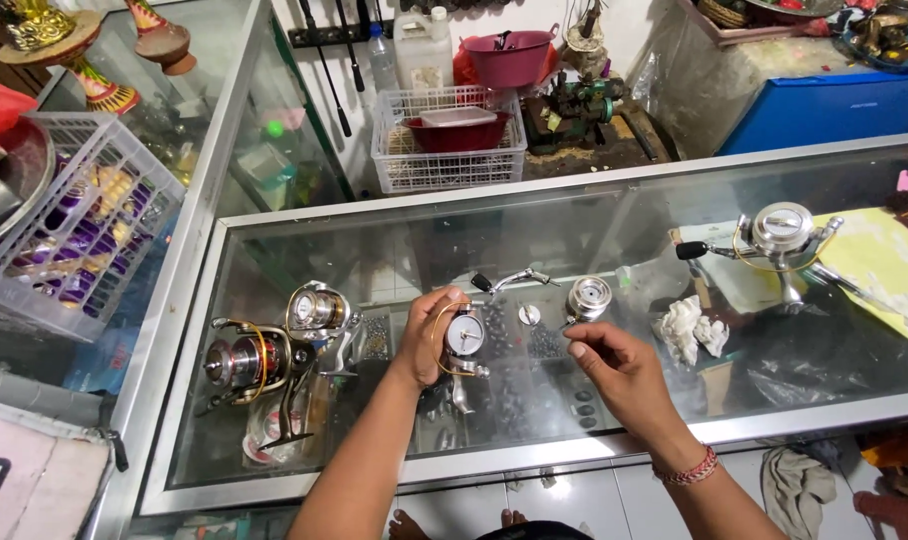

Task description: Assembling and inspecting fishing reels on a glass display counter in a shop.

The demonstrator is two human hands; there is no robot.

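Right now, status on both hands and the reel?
Left hand grips reel body over glass counter. Right hand pinched beside it, contents unclear. Loose spool close behind.

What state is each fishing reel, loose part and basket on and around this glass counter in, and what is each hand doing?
Left hand: gripping the silver reel body.
Silver reel body with gold bail wire: held upright, spool off.
Right hand: fingertips pinched, apart from the reel.
Loose silver spool: standing on the glass.
Black-knobbed crank handle: detached, lying flat.
Red-and-gold reel: assembled, lying down.
Silver reel at right: assembled, upright.
White plastic basket: holding a red bowl.
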